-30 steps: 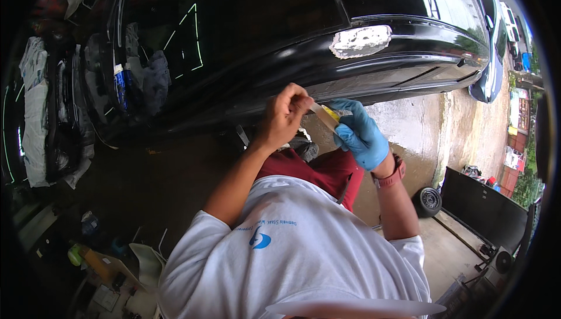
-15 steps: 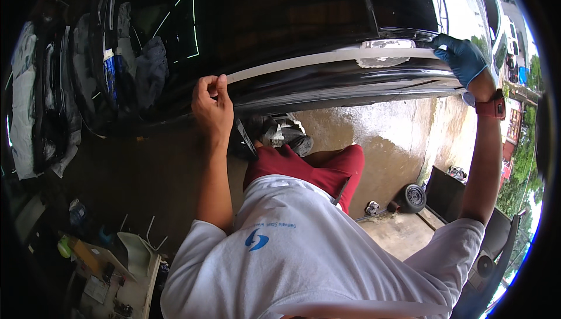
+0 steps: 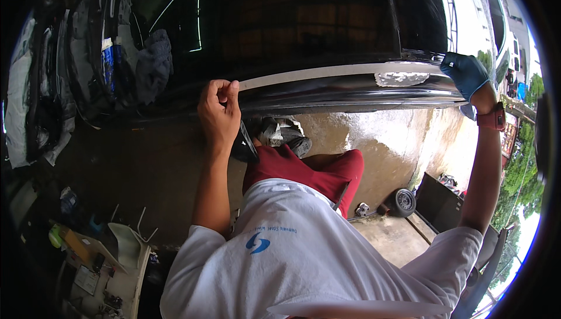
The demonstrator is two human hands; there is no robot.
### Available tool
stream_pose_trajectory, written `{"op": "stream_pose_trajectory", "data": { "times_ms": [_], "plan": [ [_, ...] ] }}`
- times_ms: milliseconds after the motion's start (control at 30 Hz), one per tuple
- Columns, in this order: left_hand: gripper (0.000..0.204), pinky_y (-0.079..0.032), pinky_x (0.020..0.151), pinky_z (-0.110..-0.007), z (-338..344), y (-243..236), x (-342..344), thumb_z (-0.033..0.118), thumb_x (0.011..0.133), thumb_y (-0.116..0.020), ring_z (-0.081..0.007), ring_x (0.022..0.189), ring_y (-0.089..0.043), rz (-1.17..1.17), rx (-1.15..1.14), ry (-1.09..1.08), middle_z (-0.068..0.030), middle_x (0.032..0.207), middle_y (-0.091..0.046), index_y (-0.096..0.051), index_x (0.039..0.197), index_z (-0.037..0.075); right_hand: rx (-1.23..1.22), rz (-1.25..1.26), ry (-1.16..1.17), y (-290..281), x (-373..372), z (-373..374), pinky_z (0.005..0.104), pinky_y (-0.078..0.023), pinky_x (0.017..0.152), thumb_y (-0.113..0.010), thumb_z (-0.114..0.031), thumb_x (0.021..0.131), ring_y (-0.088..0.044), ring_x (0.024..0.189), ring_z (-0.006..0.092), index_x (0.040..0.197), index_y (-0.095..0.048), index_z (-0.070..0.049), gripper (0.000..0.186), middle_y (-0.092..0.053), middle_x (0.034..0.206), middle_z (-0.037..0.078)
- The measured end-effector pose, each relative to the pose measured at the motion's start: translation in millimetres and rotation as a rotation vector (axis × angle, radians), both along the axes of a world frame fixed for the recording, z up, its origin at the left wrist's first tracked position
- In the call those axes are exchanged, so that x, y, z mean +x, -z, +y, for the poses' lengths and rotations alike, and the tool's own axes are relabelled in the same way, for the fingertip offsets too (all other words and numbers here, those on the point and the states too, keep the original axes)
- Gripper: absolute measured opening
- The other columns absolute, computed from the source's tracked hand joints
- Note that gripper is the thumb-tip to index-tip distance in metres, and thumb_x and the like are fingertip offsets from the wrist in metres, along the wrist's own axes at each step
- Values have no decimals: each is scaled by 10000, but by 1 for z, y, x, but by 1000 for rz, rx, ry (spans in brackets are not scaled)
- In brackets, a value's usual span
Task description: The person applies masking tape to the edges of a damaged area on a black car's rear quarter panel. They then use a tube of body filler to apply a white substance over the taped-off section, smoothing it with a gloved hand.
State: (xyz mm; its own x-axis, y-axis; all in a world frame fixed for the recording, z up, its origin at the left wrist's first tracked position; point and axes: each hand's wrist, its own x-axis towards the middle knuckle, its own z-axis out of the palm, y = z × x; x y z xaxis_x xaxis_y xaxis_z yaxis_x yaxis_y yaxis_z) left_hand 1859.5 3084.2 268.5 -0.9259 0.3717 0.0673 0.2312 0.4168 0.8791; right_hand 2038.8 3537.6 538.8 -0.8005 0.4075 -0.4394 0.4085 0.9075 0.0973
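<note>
A long pale strip of tape stretches between my hands along the dark, glossy side of a car. My bare left hand pinches its left end with thumb and finger. At the right, my right hand, in a blue glove, has closed fingers on the other end. The strip runs over the upper part of a rough whitish patch on the black bodywork. Whether the tape touches the panel along its whole length, I cannot tell.
Wet floor shows below the car. A spare wheel lies at the right beside a dark flat board. At lower left stand a cluttered bench and a pale chair. Wrapped parts line the far left.
A second ago my hands were together at the tape. They have moved far apart, stretching it along the car. Over the last half second both appear slightly lower in view, along with the car.
</note>
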Motion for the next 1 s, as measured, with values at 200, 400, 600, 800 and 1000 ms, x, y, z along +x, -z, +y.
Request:
{"op": "stream_pose_trajectory", "data": {
  "times_ms": [200, 400, 600, 800, 1000],
  "plan": [
    [229, -497, 670, -329, 3, 7, -2, 214, 1037, -721, -188, 683, -591, -38, 6, 0, -70, 792, -628, -629, 935, 30, 9, -68, 178, -1, -10, -14, 435, -543, 766, -697, -214, 976, -710, 818, 411, 1083, -772, -31, 225, -726, 899, 255],
    [226, -487, 647, -307, 4, 1, -3, 202, 1034, -730, -156, 668, -578, -75, 3, -13, -54, 780, -619, -625, 933, 30, 37, -59, 105, 0, -10, -9, 449, -535, 752, -684, -223, 982, -702, 813, 411, 1031, -763, -31, 213, -716, 880, 248],
    [233, -472, 631, -287, 4, 4, -2, 175, 977, -805, -115, 648, -529, -92, -5, -55, -25, 744, -579, -620, 978, 33, 14, -36, 11, -1, -12, -6, 457, -535, 752, -672, -214, 979, -699, 833, 420, 1026, -763, -51, 192, -721, 908, 235],
    [256, -518, 971, -440, 12, -5, 5, 72, 1029, -668, -307, 1086, -660, 447, -51, 148, -131, 1170, -684, -623, 1276, 19, 24, -5, 12, -10, -2, -17, 467, -532, 725, -699, -192, 975, -690, 781, 402, 992, -744, -86, 117, -721, 864, 189],
    [395, -359, 1219, -616, 31, 9, 53, 247, 1084, -587, -495, 1481, -449, 355, 10, 484, -261, 1589, -498, -548, 1430, 61, 1, -5, 82, -24, -1, -38, 461, -530, 696, -718, -196, 980, -684, 733, 393, 957, -721, -81, 116, -713, 807, 167]
  ]
}}
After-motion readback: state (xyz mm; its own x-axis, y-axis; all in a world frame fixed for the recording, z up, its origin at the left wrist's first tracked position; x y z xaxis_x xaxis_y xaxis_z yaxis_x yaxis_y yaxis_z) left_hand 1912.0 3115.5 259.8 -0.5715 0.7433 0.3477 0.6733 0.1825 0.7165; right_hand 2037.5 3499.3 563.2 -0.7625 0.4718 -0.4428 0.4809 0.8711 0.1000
